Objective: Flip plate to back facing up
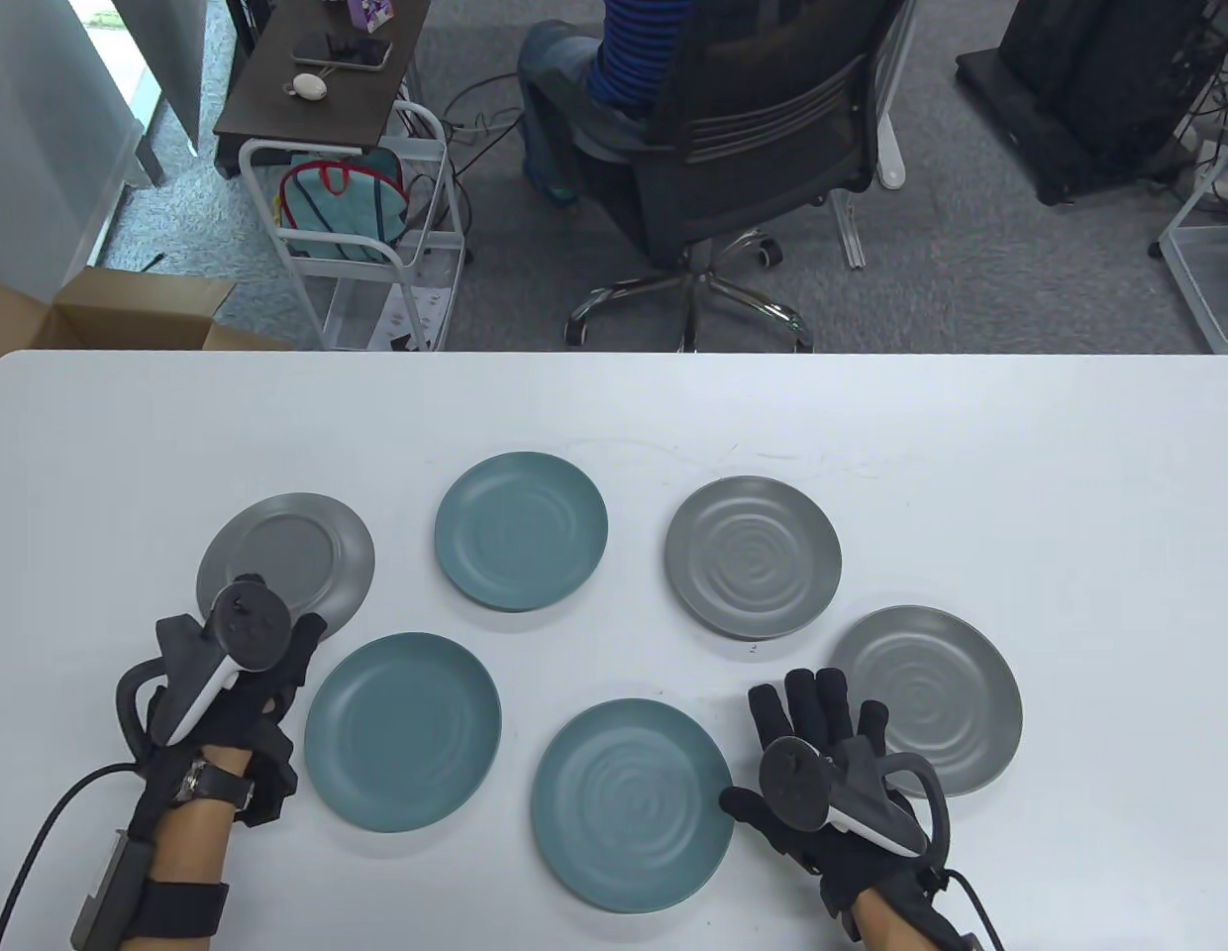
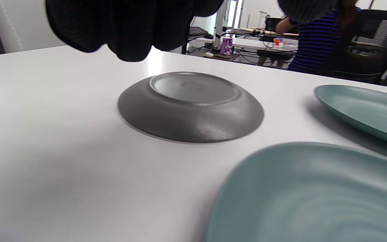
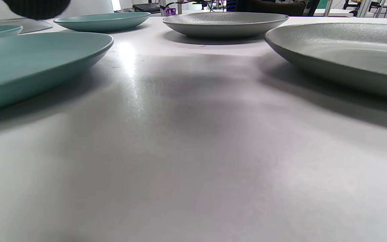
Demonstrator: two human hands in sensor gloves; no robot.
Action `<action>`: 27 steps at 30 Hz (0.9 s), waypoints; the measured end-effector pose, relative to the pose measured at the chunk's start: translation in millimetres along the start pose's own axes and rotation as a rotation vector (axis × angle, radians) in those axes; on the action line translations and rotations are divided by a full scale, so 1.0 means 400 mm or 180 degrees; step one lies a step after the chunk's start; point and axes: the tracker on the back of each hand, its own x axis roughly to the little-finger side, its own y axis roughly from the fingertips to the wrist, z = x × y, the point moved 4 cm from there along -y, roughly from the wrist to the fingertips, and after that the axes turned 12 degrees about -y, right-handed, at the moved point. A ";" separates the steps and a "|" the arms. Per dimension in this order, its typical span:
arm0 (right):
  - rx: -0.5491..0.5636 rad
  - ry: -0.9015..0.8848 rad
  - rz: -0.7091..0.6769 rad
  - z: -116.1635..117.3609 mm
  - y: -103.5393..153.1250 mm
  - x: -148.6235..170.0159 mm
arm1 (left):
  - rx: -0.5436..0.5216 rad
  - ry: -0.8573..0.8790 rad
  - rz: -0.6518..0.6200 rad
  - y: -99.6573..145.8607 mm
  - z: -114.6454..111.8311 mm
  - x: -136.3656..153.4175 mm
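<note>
Several plates lie on the white table point(image 1: 614, 416). One grey plate point(image 1: 285, 560) at the far left lies back up, its foot ring showing in the left wrist view point(image 2: 190, 107). My left hand point(image 1: 292, 664) hovers at its near edge, holds nothing, and its fingers point(image 2: 126, 27) hang above the table without touching the plate. My right hand point(image 1: 817, 708) rests flat on the table with fingers spread, between a face-up teal plate point(image 1: 632, 804) and a face-up grey plate point(image 1: 926, 700), touching neither.
Other face-up plates: a teal one point(image 1: 403, 731) beside my left hand, a teal one point(image 1: 521, 530) and a grey one point(image 1: 753, 556) further back. Beyond the table's far edge a person sits on an office chair point(image 1: 733, 149); a cart point(image 1: 357, 208) stands at the left.
</note>
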 end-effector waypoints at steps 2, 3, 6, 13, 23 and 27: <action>0.0002 0.0001 -0.0004 0.000 0.000 -0.001 | -0.0027 -0.0068 -0.0122 0.021 -0.002 -0.028; 0.0004 -0.0001 -0.0004 0.000 0.000 -0.001 | -0.0036 -0.0117 -0.0206 0.035 -0.004 -0.047; 0.0011 0.0005 -0.0006 0.000 0.001 -0.001 | -0.0071 -0.0244 -0.0385 0.065 -0.014 -0.087; -0.0004 0.0004 -0.0014 0.004 0.002 -0.004 | 0.0066 -0.0505 -0.0779 0.126 -0.067 -0.173; 0.0028 0.0003 -0.0007 0.000 0.011 -0.004 | 0.0158 -0.0718 -0.1162 0.204 -0.132 -0.252; 0.0039 0.0005 -0.0012 -0.002 0.012 -0.005 | 0.0233 -0.0795 -0.1266 0.220 -0.158 -0.278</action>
